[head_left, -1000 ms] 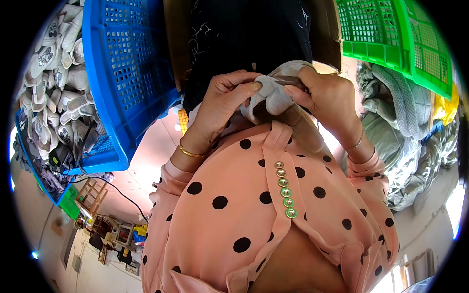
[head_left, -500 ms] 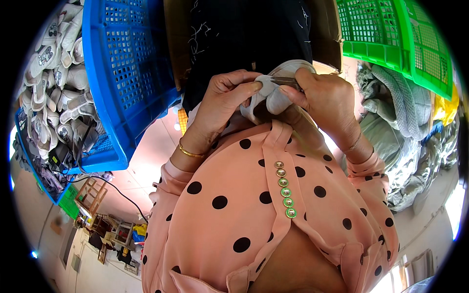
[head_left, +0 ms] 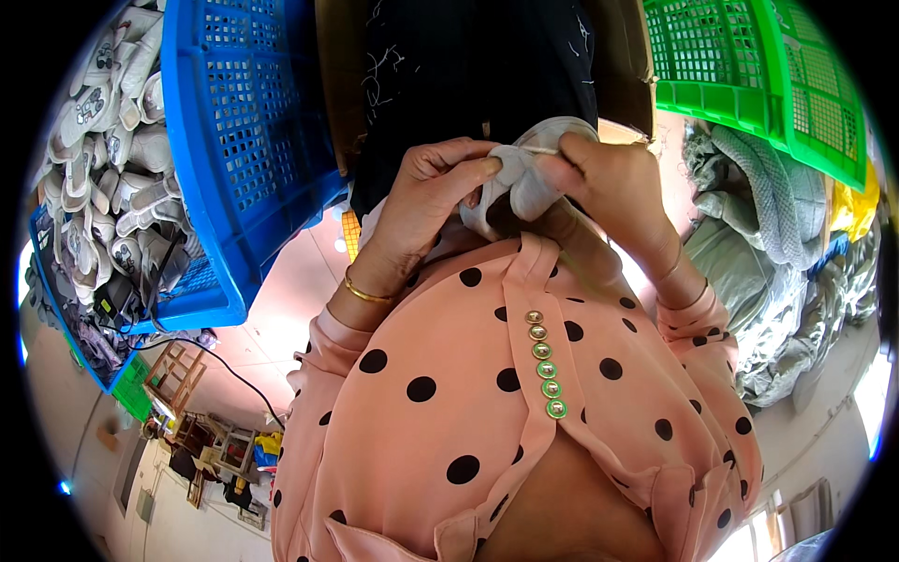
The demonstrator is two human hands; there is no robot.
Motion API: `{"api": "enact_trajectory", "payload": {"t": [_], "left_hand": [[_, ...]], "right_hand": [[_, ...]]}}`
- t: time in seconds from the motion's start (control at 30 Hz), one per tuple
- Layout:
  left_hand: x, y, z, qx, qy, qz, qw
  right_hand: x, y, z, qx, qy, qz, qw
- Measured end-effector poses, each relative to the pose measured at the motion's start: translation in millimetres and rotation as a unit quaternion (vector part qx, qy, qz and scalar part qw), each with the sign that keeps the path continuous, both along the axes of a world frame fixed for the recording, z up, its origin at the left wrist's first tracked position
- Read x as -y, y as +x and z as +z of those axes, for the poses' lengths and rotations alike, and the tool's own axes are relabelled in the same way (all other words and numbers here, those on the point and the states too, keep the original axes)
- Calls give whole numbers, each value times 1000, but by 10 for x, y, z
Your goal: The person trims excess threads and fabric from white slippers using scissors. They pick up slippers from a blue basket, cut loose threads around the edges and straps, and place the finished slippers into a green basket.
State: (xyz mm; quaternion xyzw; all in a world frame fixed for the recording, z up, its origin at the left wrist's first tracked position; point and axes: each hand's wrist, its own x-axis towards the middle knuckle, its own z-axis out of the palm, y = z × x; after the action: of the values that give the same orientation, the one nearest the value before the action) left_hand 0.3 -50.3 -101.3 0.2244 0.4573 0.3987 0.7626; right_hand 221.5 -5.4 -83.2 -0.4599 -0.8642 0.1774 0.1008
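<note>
A pale grey-white fabric shoe upper (head_left: 536,192) is held up in front of my waist, over my dark-clad lap. My left hand (head_left: 440,178) pinches its near-left edge between thumb and forefinger. On the other side, my right hand (head_left: 613,178) is closed, its bent fingers and thumb close against the upper. A thin pale strip (head_left: 539,150) runs from the right fingertips across the upper. I cannot tell whether it is a tool or part of the fabric. The right palm hides whatever else is in it.
A blue plastic crate (head_left: 211,272) stands on the left, beside a heap of similar pale shoe uppers (head_left: 117,169). On the right are a green crate (head_left: 721,112) and grey bundled fabric and bags (head_left: 749,253). A cardboard box (head_left: 626,56) flanks my legs. A black cable (head_left: 234,367) hangs at left.
My right hand has shifted slightly left and curled closer to the upper. The dark, thin metal tool that showed at its fingertips no longer shows plainly. The left hand keeps its pinch.
</note>
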Motion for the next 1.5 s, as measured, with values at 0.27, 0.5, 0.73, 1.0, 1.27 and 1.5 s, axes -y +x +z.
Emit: {"api": "enact_trajectory", "payload": {"t": [0.27, 0.5, 0.73, 1.0, 1.27, 1.5], "left_hand": [[27, 18, -7, -19, 41, -21, 999], [23, 57, -26, -107, 76, -43, 990], [-11, 12, -19, -86, 68, -50, 993], [-1, -64, -36, -63, 21, -38, 997], [-6, -79, -24, -37, -18, -10, 999], [12, -57, 26, -34, -35, 0, 999]], "right_hand": [[-86, -215, 179, -153, -76, -29, 985], [-253, -102, -68, -163, -293, -39, 941], [-246, -81, -103, -203, -325, -28, 923], [-113, -77, -126, -213, -177, -20, 961], [-115, 51, 59, -2, 42, 104, 994], [-91, -21, 92, 0, 36, 97, 995]]}}
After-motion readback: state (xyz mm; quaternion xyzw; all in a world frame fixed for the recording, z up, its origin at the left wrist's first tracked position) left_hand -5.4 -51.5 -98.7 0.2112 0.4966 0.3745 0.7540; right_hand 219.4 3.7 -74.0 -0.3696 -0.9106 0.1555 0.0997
